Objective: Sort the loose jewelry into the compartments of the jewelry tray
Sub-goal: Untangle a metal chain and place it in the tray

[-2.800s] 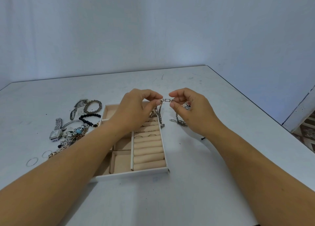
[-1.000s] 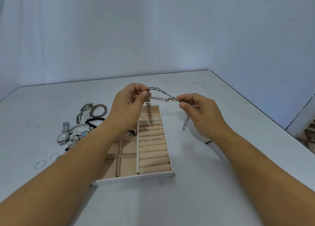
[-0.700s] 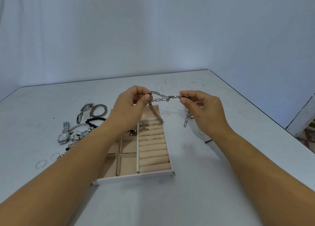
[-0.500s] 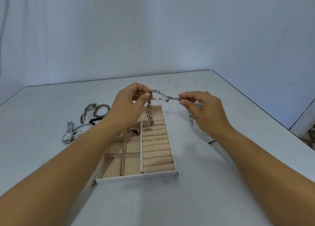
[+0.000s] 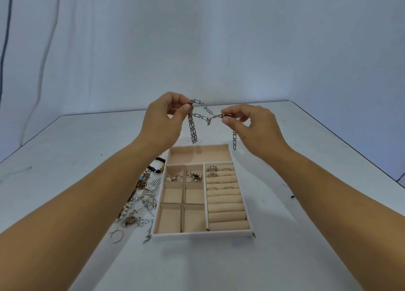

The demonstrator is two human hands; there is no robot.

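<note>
Risk, heap: the tangled heap of silver, pearl and beaded loose jewelry (image 5: 140,200) lies on the white table (image 5: 306,181) just beside the left forearm. It could be swept or dragged if that arm is lowered carelessly.
Risk, tray: the white jewelry tray with beige lining (image 5: 203,234) is partly filled. A dropped chain could end up spread over the ring rolls (image 5: 225,203) or the small square compartments (image 5: 173,195) instead of one compartment.
Risk, chain: the silver rectangular-link chain (image 5: 194,128) looks crossed on itself between the hands. A knot could be tightened if the ends are pulled apart.
Left fingers: the chain is pinched by the left hand (image 5: 162,124) between thumb and forefinger. A doubled length hangs straight below them, above the long empty far compartment (image 5: 199,154), and does not touch it.
Right fingers: another part of the chain is pinched by the right hand (image 5: 256,128). A short tail hangs under the palm, over the tray's far right corner.
Chain position: it is held in the air, spanning both hands, clear of tray and table.
</note>
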